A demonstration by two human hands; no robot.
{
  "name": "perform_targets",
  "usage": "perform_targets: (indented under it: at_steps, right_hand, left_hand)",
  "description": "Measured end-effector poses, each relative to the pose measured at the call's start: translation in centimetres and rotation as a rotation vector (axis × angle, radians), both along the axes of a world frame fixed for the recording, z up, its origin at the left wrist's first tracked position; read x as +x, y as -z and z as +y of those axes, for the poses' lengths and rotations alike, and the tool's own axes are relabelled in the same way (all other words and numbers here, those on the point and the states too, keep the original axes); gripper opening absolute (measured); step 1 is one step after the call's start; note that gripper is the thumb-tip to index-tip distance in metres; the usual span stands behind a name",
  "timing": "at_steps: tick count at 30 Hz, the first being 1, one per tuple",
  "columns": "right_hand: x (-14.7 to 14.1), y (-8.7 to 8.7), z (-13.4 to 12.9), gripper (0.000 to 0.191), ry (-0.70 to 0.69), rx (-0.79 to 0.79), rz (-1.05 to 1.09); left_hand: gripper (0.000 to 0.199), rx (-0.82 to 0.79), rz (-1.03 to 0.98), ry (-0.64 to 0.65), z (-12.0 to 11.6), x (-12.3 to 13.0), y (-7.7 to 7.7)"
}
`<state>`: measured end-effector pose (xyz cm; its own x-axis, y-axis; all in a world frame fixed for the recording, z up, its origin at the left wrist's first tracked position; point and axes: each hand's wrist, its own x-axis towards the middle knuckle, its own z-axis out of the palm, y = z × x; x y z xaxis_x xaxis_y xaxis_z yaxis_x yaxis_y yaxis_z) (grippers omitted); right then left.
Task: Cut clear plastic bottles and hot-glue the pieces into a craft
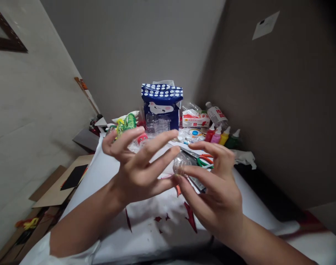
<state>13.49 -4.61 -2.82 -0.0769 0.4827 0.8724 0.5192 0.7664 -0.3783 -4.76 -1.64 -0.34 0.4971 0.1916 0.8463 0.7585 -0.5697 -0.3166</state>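
A small clear plastic piece point(180, 163), rounded and see-through, is held above the white table point(107, 224). My right hand point(217, 187) pinches its lower right side between thumb and fingers. My left hand point(142, 165) has its fingers spread, with fingertips close to the left side of the piece; whether they touch it is hard to tell. Dark red scraps point(190, 217) lie on the table below my hands. Scissors with orange and green handles point(205, 161) rest just behind the piece, partly hidden by my right hand.
A blue bag with white dots point(162, 101) stands at the back, with stacked clear cups point(159, 124) before it. Paint bottles point(224, 137), a red and white box point(195, 119) and a plastic bottle point(216, 114) are at the back right. Cardboard point(60, 184) lies at the left.
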Motion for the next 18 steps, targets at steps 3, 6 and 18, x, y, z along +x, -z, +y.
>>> perform_targets:
  at_steps: [3,6,18]
  right_hand:
    - [0.6,0.1,0.2,0.025,-0.012,0.034,-0.025]
    - [1.0,0.2,0.3,0.027,-0.061,0.024,-0.047]
    - [2.3,1.2,0.8,0.03,-0.159,0.002,-0.169]
  left_hand:
    - [0.036,-0.105,-0.01,0.005,-0.4,0.2,-1.5]
    - [0.048,-0.246,0.036,0.009,-0.6,0.0,-2.3]
    - [0.038,-0.385,0.091,0.033,-1.7,-0.3,-2.5]
